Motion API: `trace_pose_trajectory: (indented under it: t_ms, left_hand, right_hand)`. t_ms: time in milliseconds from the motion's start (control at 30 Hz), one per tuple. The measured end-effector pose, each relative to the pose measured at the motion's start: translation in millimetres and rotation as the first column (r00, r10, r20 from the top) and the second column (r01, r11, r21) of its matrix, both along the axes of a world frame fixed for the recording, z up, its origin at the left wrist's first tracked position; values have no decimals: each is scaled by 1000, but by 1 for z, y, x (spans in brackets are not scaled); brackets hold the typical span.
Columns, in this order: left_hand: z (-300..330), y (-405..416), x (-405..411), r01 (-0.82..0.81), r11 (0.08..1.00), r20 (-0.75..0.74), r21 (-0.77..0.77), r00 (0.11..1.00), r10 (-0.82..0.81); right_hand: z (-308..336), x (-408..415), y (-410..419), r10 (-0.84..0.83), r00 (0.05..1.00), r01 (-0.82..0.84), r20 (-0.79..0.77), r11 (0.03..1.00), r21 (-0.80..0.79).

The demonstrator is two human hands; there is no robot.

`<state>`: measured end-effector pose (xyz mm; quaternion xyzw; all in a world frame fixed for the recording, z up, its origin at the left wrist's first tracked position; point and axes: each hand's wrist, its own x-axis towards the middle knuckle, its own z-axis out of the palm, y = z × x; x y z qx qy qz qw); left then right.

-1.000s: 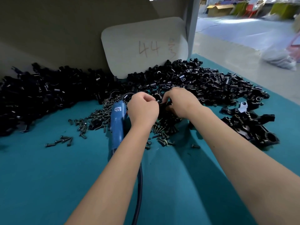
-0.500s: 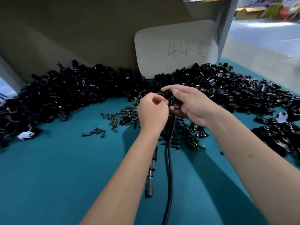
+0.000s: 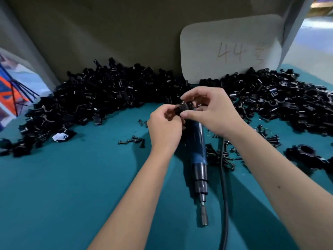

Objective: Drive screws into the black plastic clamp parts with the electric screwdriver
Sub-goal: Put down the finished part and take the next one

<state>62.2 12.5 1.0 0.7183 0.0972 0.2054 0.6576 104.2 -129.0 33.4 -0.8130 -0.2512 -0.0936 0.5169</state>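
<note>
My left hand and my right hand meet above the teal table, both pinching one small black clamp part with a screw at its top. The blue electric screwdriver lies on the table under my hands, its bit pointing toward me, and its black cable runs alongside. Loose screws lie scattered left and right of the tool. A large heap of black clamp parts curves along the back.
A rounded grey card marked "44" leans against the back wall. More black parts pile up on the right, with bigger ring-shaped clamps at the right edge. Bare teal table lies in front on the left.
My view has swung left, so the heap and card sit further right. My hands have lifted with the clamp part, and the screwdriver now shows lying under them.
</note>
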Motion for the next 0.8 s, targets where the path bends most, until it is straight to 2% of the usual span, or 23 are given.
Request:
trace_pose_trajectory:
  t_ms: [67,133,167,233,300,333,400,533,633,700,800]
  left_hand:
    - [-4,19,4,-115,989,-11,95,993,116]
    - [-7,43,11,-270,903,23,335,960,279]
    - [-8,56,15,-317,817,37,482,939,343]
    - [-11,81,27,-292,612,3,735,904,428]
    - [-11,101,38,-211,451,-47,867,867,496]
    - [-10,110,44,-189,410,-59,892,852,520]
    - [-6,133,58,-173,398,-85,901,829,553]
    - [-2,171,83,-102,457,-210,884,786,582]
    - [-8,174,94,-58,494,-261,868,793,551]
    - [-13,164,97,-55,482,-242,874,812,531]
    - [-17,153,93,-46,410,-191,911,834,518]
  right_hand:
    - [0,4,18,17,999,-15,36,998,-57]
    - [0,9,39,24,997,-11,73,986,-166]
    - [0,14,50,26,996,-7,80,974,-224]
    - [-1,23,73,42,998,-21,56,940,-341]
    - [-4,30,92,63,998,-60,-5,913,-404]
    - [-5,33,100,74,997,-82,-36,902,-423]
    - [-7,38,113,101,992,-126,-78,874,-469]
    - [-12,46,131,165,979,-206,-124,820,-534]
    - [-17,49,137,206,968,-250,-143,805,-539]
    - [-18,51,139,199,969,-245,-143,812,-529]
    - [-16,50,138,180,973,-231,-146,804,-549]
